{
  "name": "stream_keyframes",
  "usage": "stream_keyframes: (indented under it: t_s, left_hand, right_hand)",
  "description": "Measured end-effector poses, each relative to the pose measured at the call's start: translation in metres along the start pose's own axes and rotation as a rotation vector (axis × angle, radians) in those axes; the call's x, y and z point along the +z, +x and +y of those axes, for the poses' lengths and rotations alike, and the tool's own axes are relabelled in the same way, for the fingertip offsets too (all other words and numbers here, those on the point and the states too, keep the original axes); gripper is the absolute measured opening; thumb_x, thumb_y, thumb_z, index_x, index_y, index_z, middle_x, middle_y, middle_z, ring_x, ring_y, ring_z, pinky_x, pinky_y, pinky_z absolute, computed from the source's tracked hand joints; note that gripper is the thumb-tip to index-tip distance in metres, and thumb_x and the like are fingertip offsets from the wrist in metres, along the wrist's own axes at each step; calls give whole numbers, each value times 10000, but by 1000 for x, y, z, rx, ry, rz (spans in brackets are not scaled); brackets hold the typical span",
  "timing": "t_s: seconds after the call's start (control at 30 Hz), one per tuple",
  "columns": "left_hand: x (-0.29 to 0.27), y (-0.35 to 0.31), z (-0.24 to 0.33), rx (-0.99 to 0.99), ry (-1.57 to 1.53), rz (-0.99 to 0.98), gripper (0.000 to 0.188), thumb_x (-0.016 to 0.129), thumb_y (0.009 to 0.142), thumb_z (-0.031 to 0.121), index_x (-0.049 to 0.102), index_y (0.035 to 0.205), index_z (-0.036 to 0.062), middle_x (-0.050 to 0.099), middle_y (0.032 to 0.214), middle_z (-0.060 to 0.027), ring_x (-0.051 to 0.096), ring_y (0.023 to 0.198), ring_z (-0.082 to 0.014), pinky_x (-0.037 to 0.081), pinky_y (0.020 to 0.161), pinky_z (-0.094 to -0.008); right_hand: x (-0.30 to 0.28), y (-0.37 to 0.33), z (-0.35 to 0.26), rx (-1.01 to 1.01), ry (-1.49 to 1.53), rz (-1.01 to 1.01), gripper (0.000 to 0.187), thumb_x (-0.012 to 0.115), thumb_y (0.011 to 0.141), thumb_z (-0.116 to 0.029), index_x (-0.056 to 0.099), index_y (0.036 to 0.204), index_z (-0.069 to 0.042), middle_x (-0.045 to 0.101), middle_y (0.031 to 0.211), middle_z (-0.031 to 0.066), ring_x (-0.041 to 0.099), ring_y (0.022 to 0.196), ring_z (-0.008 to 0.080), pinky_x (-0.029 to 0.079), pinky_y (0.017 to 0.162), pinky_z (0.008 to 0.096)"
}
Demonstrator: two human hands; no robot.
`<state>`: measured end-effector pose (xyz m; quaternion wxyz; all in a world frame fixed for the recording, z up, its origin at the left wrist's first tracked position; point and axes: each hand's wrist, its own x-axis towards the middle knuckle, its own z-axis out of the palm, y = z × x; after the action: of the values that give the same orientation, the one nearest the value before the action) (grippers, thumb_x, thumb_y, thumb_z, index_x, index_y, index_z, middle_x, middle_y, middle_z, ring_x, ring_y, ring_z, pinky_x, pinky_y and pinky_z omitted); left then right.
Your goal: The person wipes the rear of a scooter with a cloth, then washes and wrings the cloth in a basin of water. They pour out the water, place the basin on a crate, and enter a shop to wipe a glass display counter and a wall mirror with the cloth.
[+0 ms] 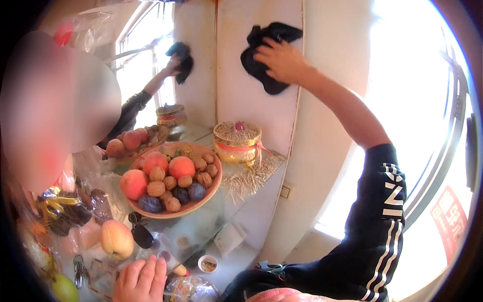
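Observation:
My right hand [282,60] reaches up and presses a black cloth [275,85] against a white upright panel [259,108], fingers spread over the cloth. Low in the view, my left hand [142,283] lies over the near edge of a glass surface [201,227], fingers stretched out and holding nothing visible. Near it are a dark oval object [142,236], a large yellow-pink fruit [116,239] and a clear plastic package [192,290]. A mirror [198,95] left of the panel reflects the right arm and the cloth.
A wide bowl [176,214] of peaches, walnuts and plums stands on the glass. Behind it, a gold lidded pot [236,151] rests on a straw-like mat [251,176]. Keys [79,272], a small white cup [207,263] and plastic bags crowd the left and front. A bright window [417,100] is at right.

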<state>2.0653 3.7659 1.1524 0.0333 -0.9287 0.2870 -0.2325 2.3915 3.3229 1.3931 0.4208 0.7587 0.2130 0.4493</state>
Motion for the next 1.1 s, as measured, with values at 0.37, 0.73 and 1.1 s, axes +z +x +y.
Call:
stream_keyframes:
  t_s: [0.37, 0.73, 1.1]
  left_hand:
    - [4, 3, 6, 38, 83, 278, 353, 718, 802, 77, 677, 1144, -3, 687, 1134, -133, 630, 1018, -326, 521, 887, -440]
    - [3, 2, 8, 223, 35, 556, 369, 720, 850, 32, 635, 1210, 44, 643, 1187, -154, 632, 972, -366, 528, 835, -488]
    - [78, 57, 138, 291, -1473, 379, 1303, 963, 643, 461, 181, 1593, 31, 235, 1626, -253, 328, 1496, -408, 282, 1220, -481]
  right_hand:
    - [-116, -165, -6, 401, 871, 216, 541, 771, 826, -130, 604, 1339, -92, 656, 1248, 63, 631, 1187, 282, 517, 1012, 408]
    - [-169, -263, -9, 700, 1828, 479, 614, 626, 980, -302, 443, 1487, -8, 617, 1300, 191, 653, 1178, 289, 549, 1015, 391]
    - [-192, -253, -168, -282, 1926, 439, 530, 878, 770, -237, 598, 1171, -32, 615, 1230, 191, 669, 1062, 352, 574, 855, 380]
